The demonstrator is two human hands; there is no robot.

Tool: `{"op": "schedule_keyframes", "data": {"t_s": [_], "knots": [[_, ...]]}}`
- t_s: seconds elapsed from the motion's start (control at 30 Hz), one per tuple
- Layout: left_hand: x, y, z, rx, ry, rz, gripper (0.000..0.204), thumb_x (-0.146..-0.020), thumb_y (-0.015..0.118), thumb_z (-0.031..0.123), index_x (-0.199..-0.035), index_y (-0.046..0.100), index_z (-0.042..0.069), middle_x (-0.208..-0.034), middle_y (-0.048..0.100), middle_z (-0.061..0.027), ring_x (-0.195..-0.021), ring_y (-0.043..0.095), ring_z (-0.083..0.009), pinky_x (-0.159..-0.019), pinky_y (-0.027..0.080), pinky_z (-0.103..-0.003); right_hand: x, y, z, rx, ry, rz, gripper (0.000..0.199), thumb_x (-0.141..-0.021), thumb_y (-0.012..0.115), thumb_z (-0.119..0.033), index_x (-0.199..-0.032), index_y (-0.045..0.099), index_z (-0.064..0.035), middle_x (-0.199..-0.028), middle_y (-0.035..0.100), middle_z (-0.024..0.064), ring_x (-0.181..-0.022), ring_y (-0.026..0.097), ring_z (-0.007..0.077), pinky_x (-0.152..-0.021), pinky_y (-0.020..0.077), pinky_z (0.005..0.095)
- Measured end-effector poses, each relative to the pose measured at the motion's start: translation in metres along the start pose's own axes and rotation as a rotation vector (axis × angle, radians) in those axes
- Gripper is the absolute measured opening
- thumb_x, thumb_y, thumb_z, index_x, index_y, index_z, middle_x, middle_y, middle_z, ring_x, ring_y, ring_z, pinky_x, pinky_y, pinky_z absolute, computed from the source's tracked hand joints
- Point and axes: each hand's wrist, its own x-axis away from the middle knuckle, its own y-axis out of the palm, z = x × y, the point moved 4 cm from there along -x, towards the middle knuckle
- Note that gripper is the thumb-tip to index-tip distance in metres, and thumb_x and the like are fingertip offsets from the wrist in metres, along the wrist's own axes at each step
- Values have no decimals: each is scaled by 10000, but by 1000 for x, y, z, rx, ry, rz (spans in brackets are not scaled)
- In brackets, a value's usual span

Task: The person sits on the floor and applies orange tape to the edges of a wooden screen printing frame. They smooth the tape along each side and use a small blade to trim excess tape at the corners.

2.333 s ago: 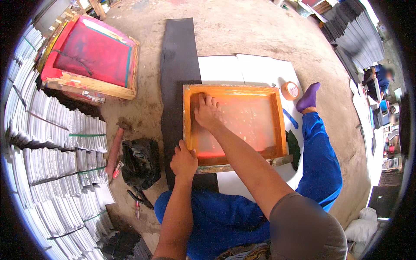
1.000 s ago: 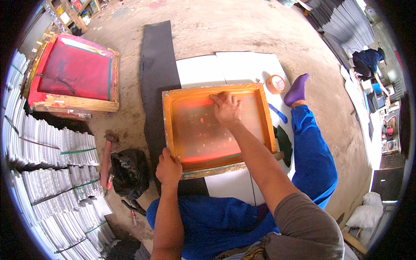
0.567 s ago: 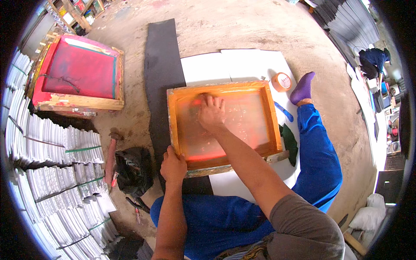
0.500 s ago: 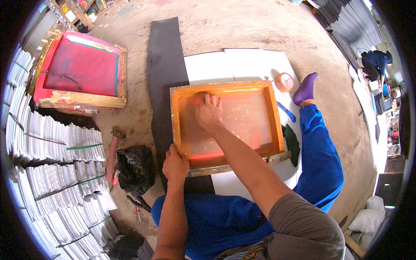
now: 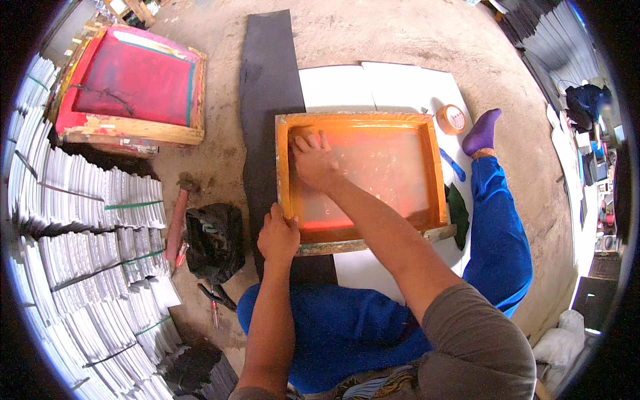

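An orange screen frame (image 5: 433, 173) with a pale mesh lies flat on white sheets (image 5: 337, 87) on the ground in front of me. My right hand (image 5: 312, 160) presses down on the mesh at the frame's far left corner; whether it holds a cloth there is unclear. My left hand (image 5: 279, 235) grips the frame's near left corner. My blue trouser legs (image 5: 497, 220) are spread around the frame, with a purple sock (image 5: 481, 130) at the far right.
A long black sheet (image 5: 267, 73) runs under the frame's left side. A second wooden frame with red mesh (image 5: 130, 83) sits at far left. Stacks of white bundles (image 5: 87, 253) fill the left. A tape roll (image 5: 452, 119), black bag (image 5: 213, 240), pliers (image 5: 215, 300) lie nearby.
My right hand swept across the mesh from the middle right to the far left corner. My left hand kept its hold on the frame's near left corner.
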Motion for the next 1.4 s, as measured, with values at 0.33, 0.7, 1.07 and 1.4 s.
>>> {"op": "schedule_keyframes", "data": {"t_s": [0.33, 0.7, 1.07, 1.4], "knots": [[-6, -2, -3, 28, -16, -37, 493, -1028, 553, 415, -1419, 508, 117, -1241, 661, -212, -1065, 684, -445, -858, 558, -550, 116, 4, -29, -122, -543, -55, 401, -943, 576, -341, -1296, 702, -200, -1501, 531, 50, -1424, 428, 324, -1231, 223, 618], [-8, -4, 6, -26, -81, -62, 525, -1029, 538, 467, -1424, 520, 121, -1308, 648, -204, -1162, 652, -428, -933, 532, -547, 133, 34, -50, -745, -327, -381, 333, -924, 594, -269, -1145, 730, -59, -1115, 699, 197, -1127, 638, 417, -1011, 492, 546], [-5, 7, -8, -76, -90, -19, 559, -1036, 521, 480, -1460, 491, 117, -1388, 608, -183, -1189, 637, -430, -935, 531, -540, 189, -48, 12, -774, -98, -374, 571, -1055, 406, -404, -1010, 721, 70, -1055, 704, 304, -1003, 672, 488, -938, 509, 586], [-2, 2, 0, -148, -91, -5, 533, -1015, 578, 419, -1414, 501, 74, -1315, 641, -203, -1157, 645, -428, -914, 535, -535, 276, -48, 142, -401, 152, -671, 417, -1049, 473, -339, -1123, 720, -11, -1121, 698, 298, -993, 690, 508, -904, 543, 602]]}}
